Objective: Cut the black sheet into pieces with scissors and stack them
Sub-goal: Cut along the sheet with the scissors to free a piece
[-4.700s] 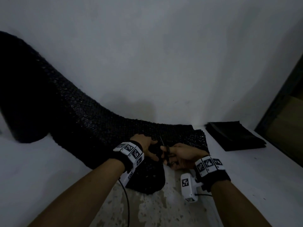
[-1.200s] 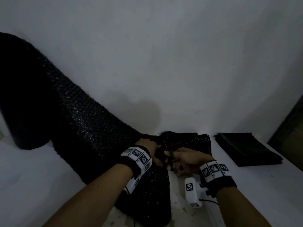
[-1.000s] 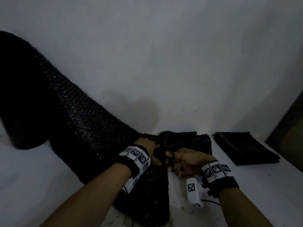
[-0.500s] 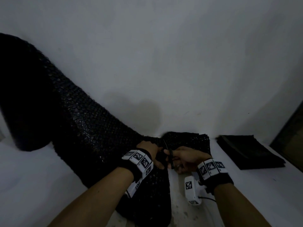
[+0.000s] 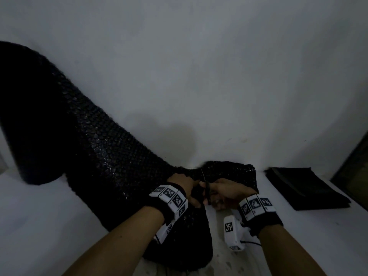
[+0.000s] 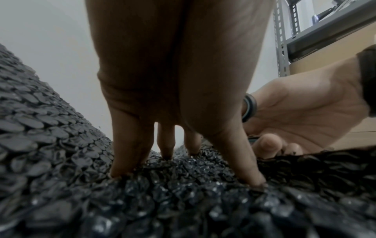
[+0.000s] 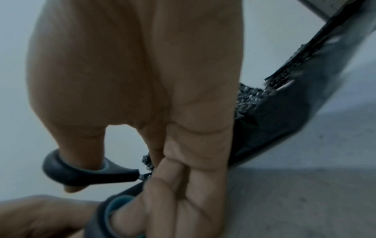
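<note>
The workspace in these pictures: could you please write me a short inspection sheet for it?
Surface: pale table, mottled patch near the front edge.
Job's things: black sheet of bubbled wrap draped from the upper left down to the hands; scissors cutting into it; stack of cut pieces at the right.
Clutter: nothing seen.
Grippers: left hand presses the sheet with spread fingertips; right hand grips the scissors.
Cables: thin lead from the right wrist camera.
Surroundings: plain wall; metal shelving.

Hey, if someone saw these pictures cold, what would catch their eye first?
Probably the long black bubble-textured sheet sweeping from upper left down to the table's middle. There the right hand works scissors through it while the left hand presses it down. A stack of cut pieces lies at right.
</note>
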The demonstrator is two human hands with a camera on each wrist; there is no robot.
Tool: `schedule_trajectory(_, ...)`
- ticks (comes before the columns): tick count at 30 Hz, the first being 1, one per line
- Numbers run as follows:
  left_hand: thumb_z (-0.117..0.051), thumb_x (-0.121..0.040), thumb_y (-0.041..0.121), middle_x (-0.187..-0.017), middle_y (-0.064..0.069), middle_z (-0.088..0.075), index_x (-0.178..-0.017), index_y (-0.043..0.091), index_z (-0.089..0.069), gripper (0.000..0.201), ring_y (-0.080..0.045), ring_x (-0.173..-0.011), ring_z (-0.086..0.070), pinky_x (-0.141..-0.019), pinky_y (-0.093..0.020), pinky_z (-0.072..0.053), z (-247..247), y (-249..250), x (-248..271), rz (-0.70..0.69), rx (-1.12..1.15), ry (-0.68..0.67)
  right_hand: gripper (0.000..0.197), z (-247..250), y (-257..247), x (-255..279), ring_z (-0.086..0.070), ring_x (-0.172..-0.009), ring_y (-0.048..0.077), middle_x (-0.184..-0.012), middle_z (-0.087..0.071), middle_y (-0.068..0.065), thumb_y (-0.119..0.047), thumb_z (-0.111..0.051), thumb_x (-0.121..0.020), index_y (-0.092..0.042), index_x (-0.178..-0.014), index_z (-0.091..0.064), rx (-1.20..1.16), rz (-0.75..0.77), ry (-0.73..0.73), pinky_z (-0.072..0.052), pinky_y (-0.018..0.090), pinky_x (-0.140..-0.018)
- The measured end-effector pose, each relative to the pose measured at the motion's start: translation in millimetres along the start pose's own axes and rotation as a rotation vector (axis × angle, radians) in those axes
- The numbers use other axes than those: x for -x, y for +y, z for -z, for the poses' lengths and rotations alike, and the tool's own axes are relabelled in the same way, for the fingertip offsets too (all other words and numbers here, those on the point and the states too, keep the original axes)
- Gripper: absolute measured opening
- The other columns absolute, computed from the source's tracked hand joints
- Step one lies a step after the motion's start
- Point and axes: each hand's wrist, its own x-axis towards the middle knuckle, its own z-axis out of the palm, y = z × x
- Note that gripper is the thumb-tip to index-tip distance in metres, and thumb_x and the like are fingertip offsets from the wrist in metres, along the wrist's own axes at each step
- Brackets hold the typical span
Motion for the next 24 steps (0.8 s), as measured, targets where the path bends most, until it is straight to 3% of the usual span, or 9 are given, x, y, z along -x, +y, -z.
schedule_trajectory(4,-0.066,-0.077,0.071,-0.117,-0.009,-0.066,-0.132,0.022,-0.056,0.074,-0.03,-0.103,-0.064,-0.088,-0.04,-0.054,0,1,-1,-0.001,-0.001,-0.027,0.073,0,4,-4,-0.054,-0.056,0.027,-0.088,-0.073,0.021,-0.063,-0.071,-0.079,0.008,-0.099,-0.072,-0.021,0.012,-0.009,-0.044,0.035,-0.058)
schedule_trajectory(10,-0.067,-0.08,0.067,-0.12,-0.01,-0.065,-0.134,0.021,-0.054,0.071,-0.032,-0.106,-0.062,-0.09,-0.041,-0.053,3,1,2,-0.003,0.015,-0.022,0.059,-3,-3,-4,-0.052,-0.051,0.023,-0.087,-0.072,0.022,-0.06,-0.072,-0.081,-0.001,-0.089,-0.072,-0.069,0.002,-0.008,-0.044,0.03,-0.05)
schedule_trajectory(14,-0.066,-0.08,0.068,-0.119,-0.01,-0.065,-0.135,0.021,-0.054,0.073,-0.031,-0.105,-0.063,-0.09,-0.041,-0.054,4,1,3,-0.002,0.025,-0.024,0.059,-3,0,-8,-0.049,-0.052,0.023,-0.081,-0.07,0.022,-0.06,-0.073,-0.08,-0.001,-0.085,-0.072,-0.083,0.005,0.004,-0.042,0.029,-0.052)
schedule_trajectory(18,-0.063,-0.08,0.071,-0.124,-0.011,-0.063,-0.141,0.023,-0.047,0.079,-0.032,-0.109,-0.061,-0.088,-0.038,-0.052,2,1,0,-0.01,0.005,-0.031,0.069,1,4,-10,-0.055,-0.062,0.025,-0.08,-0.072,0.016,-0.067,-0.074,-0.074,-0.001,-0.093,-0.074,-0.021,0.019,0.019,-0.043,0.035,-0.061)
schedule_trajectory(24,-0.061,-0.077,0.076,-0.126,-0.01,-0.061,-0.139,0.024,-0.05,0.083,-0.031,-0.108,-0.061,-0.089,-0.039,-0.053,-5,-1,-7,0.006,-0.008,-0.043,0.044,0,0,-5,-0.047,-0.046,0.017,-0.06,-0.063,0.008,-0.044,-0.069,-0.091,0.0,-0.091,-0.07,-0.081,-0.002,0.036,-0.038,0.031,-0.053)
